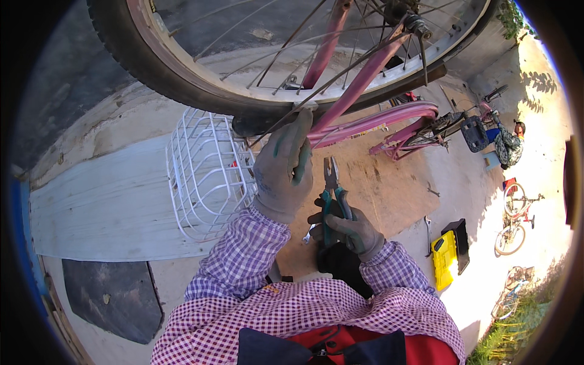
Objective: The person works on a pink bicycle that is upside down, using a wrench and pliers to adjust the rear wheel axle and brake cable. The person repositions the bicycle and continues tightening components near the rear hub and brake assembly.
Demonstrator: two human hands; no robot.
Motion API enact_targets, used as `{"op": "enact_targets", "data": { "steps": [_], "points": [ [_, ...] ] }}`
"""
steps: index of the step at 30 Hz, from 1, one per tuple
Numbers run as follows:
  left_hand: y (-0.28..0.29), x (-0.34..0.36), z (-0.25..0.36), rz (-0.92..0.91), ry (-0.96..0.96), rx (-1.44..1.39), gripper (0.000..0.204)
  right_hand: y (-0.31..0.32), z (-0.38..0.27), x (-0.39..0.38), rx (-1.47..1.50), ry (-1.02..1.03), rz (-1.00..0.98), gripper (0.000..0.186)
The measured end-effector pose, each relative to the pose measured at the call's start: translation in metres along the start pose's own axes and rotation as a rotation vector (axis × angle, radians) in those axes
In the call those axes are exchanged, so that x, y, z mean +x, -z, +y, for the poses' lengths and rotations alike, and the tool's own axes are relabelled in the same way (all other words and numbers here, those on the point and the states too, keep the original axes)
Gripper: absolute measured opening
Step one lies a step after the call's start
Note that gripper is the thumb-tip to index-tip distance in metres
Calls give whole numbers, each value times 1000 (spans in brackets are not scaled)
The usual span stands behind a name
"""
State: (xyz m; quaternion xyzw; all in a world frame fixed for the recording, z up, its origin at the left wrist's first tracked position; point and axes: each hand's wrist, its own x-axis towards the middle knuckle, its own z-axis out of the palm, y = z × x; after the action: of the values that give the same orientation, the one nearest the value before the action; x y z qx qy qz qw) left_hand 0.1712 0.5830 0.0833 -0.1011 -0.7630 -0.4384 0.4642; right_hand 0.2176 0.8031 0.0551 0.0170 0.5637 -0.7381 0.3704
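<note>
We look down on our own two gloved hands at an upturned pink bicycle. Our left hand (pixel 284 165), in a grey and green work glove, reaches up, its fingertips resting on the rim of the bicycle wheel (pixel 182 79) where a spoke meets it; this grip is loose, fingers laid flat against the rim rather than closed around anything. Our right hand (pixel 350 228), lower and just beside the left, is closed around the green handles of a pair of pliers (pixel 332 185). The pliers point upward from this grip, their metal jaws slightly parted and free of the wheel, well below the rim. The pink frame (pixel 365 125) runs to the right just past our left hand. A white wire basket (pixel 207 173) sits just left of the left hand. A yellow and black tool case (pixel 447 255) lies open on the ground to the right.
</note>
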Motion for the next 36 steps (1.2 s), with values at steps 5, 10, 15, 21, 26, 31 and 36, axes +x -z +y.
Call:
{"op": "enact_targets", "data": {
  "steps": [5,10,15,21,26,31,36],
  "points": [
    [36,8,11,387,-137,275,51,17,50,37,118,-16,5,56],
    [42,25,1,330,337,-185,64,32,64,45,12,-31,-58,59],
    [50,37,5,447,285,-424,65,41,60,38,-266,-105,-67,62],
    [56,44,1,669,58,-31,61,42,59,28,-260,-35,-16,45],
    [53,41,-2,630,93,-144,62,43,55,33,-286,-67,-56,51],
    [53,41,-6,505,98,-127,60,45,56,35,-251,-44,-93,63],
    [45,36,-6,426,285,-229,63,46,55,36,-291,-87,-68,65]
  ]
}}
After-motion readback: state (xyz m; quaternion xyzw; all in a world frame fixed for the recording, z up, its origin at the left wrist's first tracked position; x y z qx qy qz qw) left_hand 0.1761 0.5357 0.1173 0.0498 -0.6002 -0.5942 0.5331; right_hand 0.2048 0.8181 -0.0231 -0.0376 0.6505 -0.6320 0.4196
